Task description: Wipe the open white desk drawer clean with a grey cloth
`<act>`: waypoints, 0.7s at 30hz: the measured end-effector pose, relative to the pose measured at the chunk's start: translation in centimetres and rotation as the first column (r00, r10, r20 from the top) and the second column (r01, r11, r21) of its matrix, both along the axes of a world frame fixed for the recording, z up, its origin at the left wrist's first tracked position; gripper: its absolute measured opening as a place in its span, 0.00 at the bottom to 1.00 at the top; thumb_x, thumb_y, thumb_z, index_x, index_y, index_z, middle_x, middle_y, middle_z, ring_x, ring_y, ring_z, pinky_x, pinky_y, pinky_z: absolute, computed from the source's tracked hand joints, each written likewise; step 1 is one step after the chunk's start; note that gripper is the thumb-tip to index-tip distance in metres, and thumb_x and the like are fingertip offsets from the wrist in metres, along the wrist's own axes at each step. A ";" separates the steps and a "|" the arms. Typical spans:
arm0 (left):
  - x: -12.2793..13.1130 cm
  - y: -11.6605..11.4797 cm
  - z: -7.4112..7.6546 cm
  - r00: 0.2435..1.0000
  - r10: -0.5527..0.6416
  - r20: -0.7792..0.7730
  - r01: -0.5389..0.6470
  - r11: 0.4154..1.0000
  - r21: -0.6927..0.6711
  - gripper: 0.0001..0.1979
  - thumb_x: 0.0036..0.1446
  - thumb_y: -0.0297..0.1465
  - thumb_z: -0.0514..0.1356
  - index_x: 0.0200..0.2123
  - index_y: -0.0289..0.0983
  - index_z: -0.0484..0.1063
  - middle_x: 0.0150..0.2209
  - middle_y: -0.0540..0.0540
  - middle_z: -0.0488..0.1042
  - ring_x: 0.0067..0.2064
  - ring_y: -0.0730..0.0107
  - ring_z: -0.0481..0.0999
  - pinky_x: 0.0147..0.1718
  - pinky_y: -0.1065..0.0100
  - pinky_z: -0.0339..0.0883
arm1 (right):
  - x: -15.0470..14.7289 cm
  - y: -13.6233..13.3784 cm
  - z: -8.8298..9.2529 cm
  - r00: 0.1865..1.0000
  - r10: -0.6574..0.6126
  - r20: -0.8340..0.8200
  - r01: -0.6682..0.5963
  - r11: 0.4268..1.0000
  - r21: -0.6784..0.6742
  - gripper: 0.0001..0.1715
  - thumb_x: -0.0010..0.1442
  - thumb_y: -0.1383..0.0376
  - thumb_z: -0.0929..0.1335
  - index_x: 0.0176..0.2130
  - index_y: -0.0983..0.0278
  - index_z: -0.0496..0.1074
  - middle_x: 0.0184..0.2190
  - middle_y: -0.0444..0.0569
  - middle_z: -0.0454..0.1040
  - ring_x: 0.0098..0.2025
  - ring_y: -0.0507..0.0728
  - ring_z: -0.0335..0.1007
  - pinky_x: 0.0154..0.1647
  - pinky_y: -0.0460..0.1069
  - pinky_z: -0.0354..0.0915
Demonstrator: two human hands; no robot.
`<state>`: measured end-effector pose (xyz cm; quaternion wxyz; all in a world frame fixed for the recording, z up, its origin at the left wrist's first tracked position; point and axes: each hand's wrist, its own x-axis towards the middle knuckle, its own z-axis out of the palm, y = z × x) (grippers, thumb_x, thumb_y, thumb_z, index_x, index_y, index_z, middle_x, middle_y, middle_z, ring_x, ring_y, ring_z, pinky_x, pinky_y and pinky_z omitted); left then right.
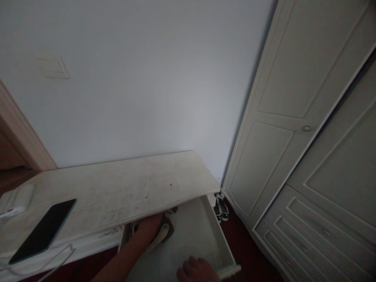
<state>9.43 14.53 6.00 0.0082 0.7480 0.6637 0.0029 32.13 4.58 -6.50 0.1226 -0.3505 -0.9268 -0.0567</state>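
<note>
Here's the left forearm slanting up to the back left corner of the open white wooden drawer (pixel 192 227), the left hand (pixel 150 227) right at a beige-and-grey item (pixel 168 235) lying there — fingers hidden, so I cannot tell whether they're clamped on it or apart. Near the drawer's front edge, the right hand (pixel 198 270) shows knuckles up, fingers bent and bunched — whether gripping anything, I can't tell.

A beige-edged dark item (pixel 165 234) lies inside the open white drawer (pixel 195 229).
</note>
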 end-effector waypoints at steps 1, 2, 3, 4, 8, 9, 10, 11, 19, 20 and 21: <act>1.1 1.2 0.1 1.000 -0.004 0.007 0.004 1.000 0.017 0.33 0.70 0.20 0.48 0.70 0.49 0.72 0.63 0.45 0.82 0.65 0.50 0.79 0.70 0.43 0.68 | 0.0 0.1 -1.1 1.000 0.020 0.010 -0.021 0.994 0.111 0.16 0.67 0.55 0.76 0.34 0.59 0.72 0.25 0.44 0.77 0.28 0.57 0.72 0.24 0.49 0.52; 2.3 2.1 0.1 1.000 -0.017 0.014 0.016 0.999 0.031 0.31 0.70 0.22 0.50 0.70 0.49 0.72 0.63 0.45 0.83 0.65 0.49 0.79 0.69 0.43 0.68 | 0.1 0.2 -2.1 0.999 0.039 0.017 -0.042 0.978 0.205 0.19 0.67 0.53 0.76 0.33 0.59 0.70 0.24 0.43 0.76 0.27 0.57 0.71 0.22 0.50 0.51; 3.8 2.8 0.0 0.999 -0.037 0.021 0.036 0.998 0.047 0.30 0.71 0.23 0.51 0.70 0.49 0.73 0.62 0.44 0.83 0.65 0.48 0.79 0.69 0.43 0.69 | 0.2 0.3 -2.8 0.999 0.049 0.022 -0.053 0.960 0.275 0.22 0.67 0.50 0.76 0.32 0.59 0.69 0.22 0.42 0.74 0.26 0.57 0.70 0.21 0.50 0.50; 5.3 3.1 -0.3 0.998 -0.064 0.027 0.063 0.996 0.058 0.29 0.71 0.23 0.52 0.69 0.48 0.74 0.61 0.42 0.83 0.64 0.47 0.79 0.67 0.43 0.70 | 0.2 0.4 -3.3 0.998 0.051 0.026 -0.057 0.946 0.319 0.24 0.68 0.49 0.75 0.30 0.59 0.67 0.21 0.41 0.72 0.24 0.57 0.69 0.20 0.50 0.49; 11.6 2.0 -2.0 0.966 -0.249 0.062 0.246 0.968 0.059 0.23 0.71 0.28 0.55 0.65 0.40 0.77 0.62 0.30 0.80 0.61 0.40 0.79 0.57 0.40 0.75 | 0.7 0.4 -3.0 0.999 0.028 0.032 -0.038 0.940 0.340 0.27 0.68 0.46 0.75 0.29 0.59 0.66 0.20 0.41 0.72 0.24 0.57 0.69 0.21 0.49 0.51; 12.7 1.3 -2.5 0.947 -0.313 0.076 0.309 0.949 0.053 0.22 0.71 0.31 0.56 0.65 0.40 0.76 0.64 0.29 0.77 0.63 0.39 0.77 0.57 0.39 0.75 | 0.8 0.3 -2.6 1.000 0.022 0.020 -0.028 0.941 0.337 0.26 0.67 0.47 0.75 0.30 0.59 0.67 0.21 0.42 0.73 0.25 0.57 0.70 0.22 0.50 0.53; 13.6 0.5 -2.9 0.919 -0.383 0.092 0.380 0.924 0.044 0.22 0.71 0.35 0.58 0.66 0.41 0.75 0.66 0.29 0.75 0.65 0.38 0.74 0.59 0.38 0.74 | 0.9 0.2 -2.2 1.000 0.019 0.005 -0.019 0.942 0.335 0.24 0.67 0.47 0.75 0.30 0.59 0.69 0.22 0.42 0.74 0.26 0.57 0.70 0.22 0.50 0.54; 14.1 -0.3 -3.2 0.885 -0.452 0.109 0.452 0.892 0.030 0.23 0.71 0.38 0.59 0.66 0.43 0.74 0.68 0.32 0.74 0.68 0.39 0.72 0.61 0.37 0.72 | 0.9 0.2 -1.9 1.000 0.013 -0.007 -0.010 0.943 0.331 0.23 0.67 0.48 0.75 0.31 0.59 0.70 0.23 0.43 0.76 0.27 0.57 0.71 0.23 0.50 0.56; 5.6 -5.8 -4.1 0.843 -0.502 0.196 0.527 0.842 -0.112 0.35 0.62 0.43 0.68 0.71 0.57 0.66 0.75 0.41 0.68 0.74 0.27 0.64 0.67 0.17 0.59 | 0.2 -0.7 -1.6 0.998 0.031 -0.051 -0.014 0.953 0.302 0.16 0.68 0.54 0.75 0.34 0.59 0.72 0.27 0.42 0.76 0.30 0.57 0.71 0.26 0.50 0.56; 3.8 -6.3 -3.9 0.870 -0.451 0.197 0.481 0.865 -0.145 0.42 0.56 0.40 0.71 0.73 0.59 0.63 0.77 0.42 0.65 0.76 0.25 0.61 0.68 0.18 0.58 | 0.1 -0.8 -1.6 0.999 0.027 -0.040 -0.014 0.956 0.295 0.14 0.69 0.54 0.75 0.36 0.59 0.73 0.28 0.43 0.76 0.30 0.57 0.71 0.27 0.50 0.56; 2.3 -6.6 -3.6 0.906 -0.389 0.167 0.417 0.889 -0.189 0.46 0.53 0.35 0.71 0.74 0.59 0.62 0.78 0.43 0.64 0.77 0.25 0.59 0.69 0.20 0.59 | 0.0 -0.9 -1.7 0.999 0.030 -0.025 -0.021 0.959 0.282 0.13 0.70 0.54 0.74 0.37 0.58 0.74 0.28 0.43 0.76 0.30 0.57 0.70 0.28 0.50 0.56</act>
